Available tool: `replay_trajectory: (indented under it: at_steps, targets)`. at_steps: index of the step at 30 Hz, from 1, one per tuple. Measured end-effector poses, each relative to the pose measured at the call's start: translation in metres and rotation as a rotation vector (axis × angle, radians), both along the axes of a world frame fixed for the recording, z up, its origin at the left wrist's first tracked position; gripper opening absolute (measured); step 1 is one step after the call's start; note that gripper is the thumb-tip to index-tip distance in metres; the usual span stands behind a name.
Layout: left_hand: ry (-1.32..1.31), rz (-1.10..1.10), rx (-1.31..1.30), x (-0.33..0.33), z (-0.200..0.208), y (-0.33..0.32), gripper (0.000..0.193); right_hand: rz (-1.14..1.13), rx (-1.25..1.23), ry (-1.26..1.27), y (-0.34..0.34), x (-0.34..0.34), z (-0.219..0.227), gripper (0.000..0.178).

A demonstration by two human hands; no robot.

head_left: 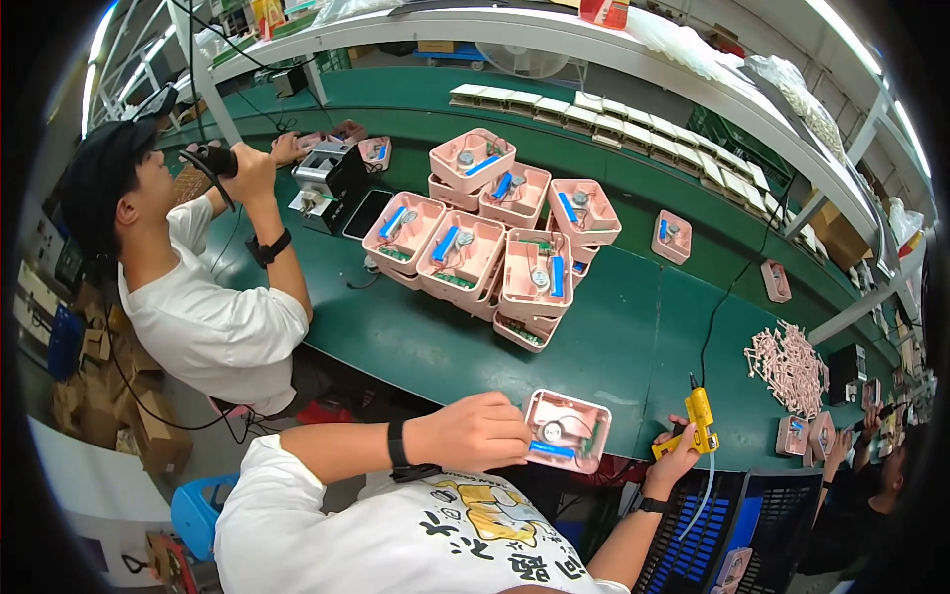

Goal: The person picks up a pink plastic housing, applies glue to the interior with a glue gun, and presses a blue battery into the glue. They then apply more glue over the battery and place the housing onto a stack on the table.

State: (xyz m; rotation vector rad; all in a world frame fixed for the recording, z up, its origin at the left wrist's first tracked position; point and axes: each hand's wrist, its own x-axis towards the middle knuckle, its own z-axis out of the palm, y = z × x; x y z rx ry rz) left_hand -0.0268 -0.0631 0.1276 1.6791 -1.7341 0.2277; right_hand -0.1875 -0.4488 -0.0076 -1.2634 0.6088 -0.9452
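My left hand (487, 432) is closed on the edge of a pink plastic case (584, 417), keeping it over the table's front edge. Inside that case lie a blue cylindrical battery (552, 448), a round silvery part and thin wires. A yellow hot glue gun (700, 416) is gripped in my right hand (677, 459), nozzle pointing up and away, to the right of the case and apart from it. A pale glue stick (705, 497) hangs from its back end. Beyond my hands stands a stack of similar open pink cases (465, 243) with batteries and wires inside.
A green table (614, 342) runs across. To the right lie a heap of small pink parts (787, 366) and a black crate (693, 530). At the left a co-worker (198, 307) holds a dark tool beside a grey-black machine (332, 183). Rows of white pieces (633, 124) line the back.
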Motion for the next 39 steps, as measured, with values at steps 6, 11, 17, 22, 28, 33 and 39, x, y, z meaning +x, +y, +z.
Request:
replay_trajectory:
  at_steps: [6, 11, 17, 22, 28, 33, 39]
  targets:
    - [-0.067, 0.265, 0.235, -0.006, -0.061, -0.025, 0.020, -0.037, -0.008, 0.016, 0.007, -0.010, 0.001, 0.041]
    - [-0.009, 0.194, 0.130, -0.014, -0.027, -0.078, 0.031, -0.060, -0.018, 0.064, 0.008, 0.001, 0.003, 0.035]
    - [0.168, 0.206, 0.195, 0.027, -0.053, -0.104, 0.036, 0.000, -0.080, 0.041, 0.011, 0.005, 0.012, 0.036]
    - [0.272, 0.314, 0.211, 0.025, -0.068, -0.097, 0.028, -0.024, -0.059, 0.034, 0.011, 0.000, 0.013, 0.038]
    - [0.174, 0.187, 0.332, 0.037, -0.040, -0.101, 0.017, 0.002, -0.027, 0.018, 0.018, -0.003, 0.019, 0.037]
    - [-0.019, 0.087, 0.695, 0.049, -0.027, -0.128, 0.020, 0.080, 0.040, -0.025, 0.035, -0.012, 0.030, 0.031]
    - [-0.024, 0.070, 0.589, 0.054, -0.043, -0.119, 0.019, 0.238, 0.072, 0.007, 0.060, -0.038, 0.047, 0.028]
